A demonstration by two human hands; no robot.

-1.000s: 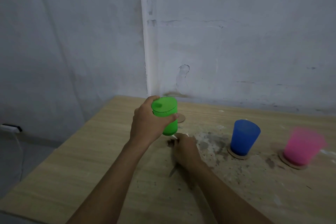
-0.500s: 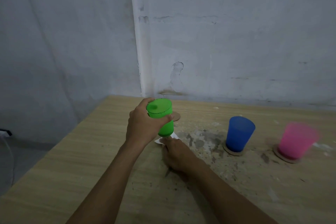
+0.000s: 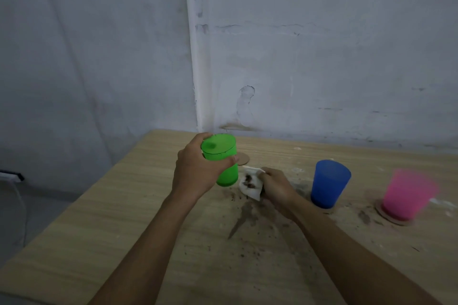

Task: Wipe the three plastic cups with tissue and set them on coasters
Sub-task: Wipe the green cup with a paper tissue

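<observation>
Head view: grey, scuffed plaster walls [image 3: 322, 57] meet at a corner behind a light wood-grain worktop [image 3: 99, 218], which is stained and speckled with dark crumbs around its middle; no readable writing or labels anywhere. Left hand [image 3: 195, 176] has its fingers wrapped round the green cup [image 3: 223, 163], held inverted above the worktop, while the right hand [image 3: 278, 190] grips a dirty white tissue [image 3: 250, 182] just beside the cup's lower end. Blue cup [image 3: 329, 182] and blurred pink cup [image 3: 406, 197] stand upside down to the right, the pink one on a coaster [image 3: 394, 221], and a bare coaster [image 3: 244, 159] lies behind the green cup.
</observation>
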